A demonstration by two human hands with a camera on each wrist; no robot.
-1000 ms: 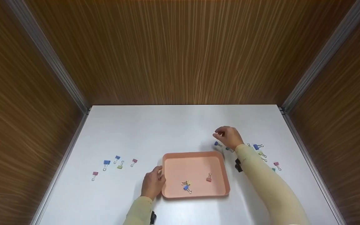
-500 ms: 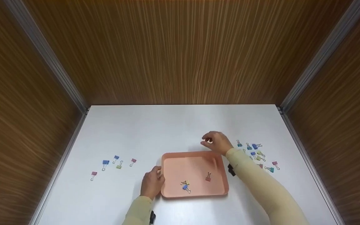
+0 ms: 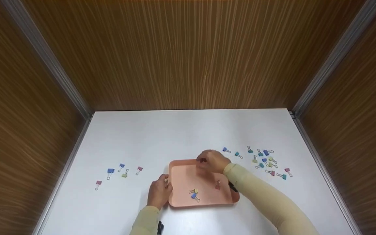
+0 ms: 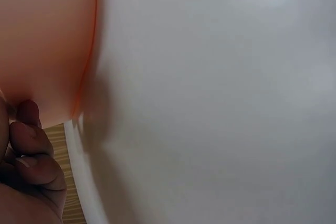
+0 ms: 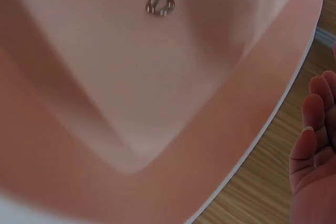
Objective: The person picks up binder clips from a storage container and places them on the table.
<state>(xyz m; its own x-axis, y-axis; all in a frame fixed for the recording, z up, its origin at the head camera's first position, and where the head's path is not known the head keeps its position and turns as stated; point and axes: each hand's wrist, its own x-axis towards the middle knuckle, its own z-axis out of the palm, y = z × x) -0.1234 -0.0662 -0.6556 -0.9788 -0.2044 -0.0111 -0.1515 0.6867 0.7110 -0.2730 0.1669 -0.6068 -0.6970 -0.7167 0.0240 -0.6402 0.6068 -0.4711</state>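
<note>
A shallow pink tray (image 3: 204, 205) lies on the white table, with a yellow binder clip (image 3: 194, 191), a blue binder clip (image 3: 194, 196) and a pink binder clip (image 3: 218, 186) inside. At the tray's left wall, my left hand (image 3: 159, 192) holds the edge with curled fingers; the left wrist view shows its fingers (image 4: 34, 140) bent by the outer wall. My right hand (image 3: 213, 161) is over the tray's back part, thumb and fingertips bent together. I cannot tell whether a clip is between them. In the right wrist view only its curled fingers (image 5: 310, 124) show.
Several binder clips are scattered right of the tray, among them a blue clip (image 3: 225, 149) and a teal clip (image 3: 238, 155) near its back corner. Further clips lie at the left, including a big blue one (image 3: 110, 171). Wood-grain panels (image 3: 188, 55) enclose the table.
My right hand has moved left and toward me, from above the right-hand clips to over the tray. My left hand has stayed at the tray's left edge.
</note>
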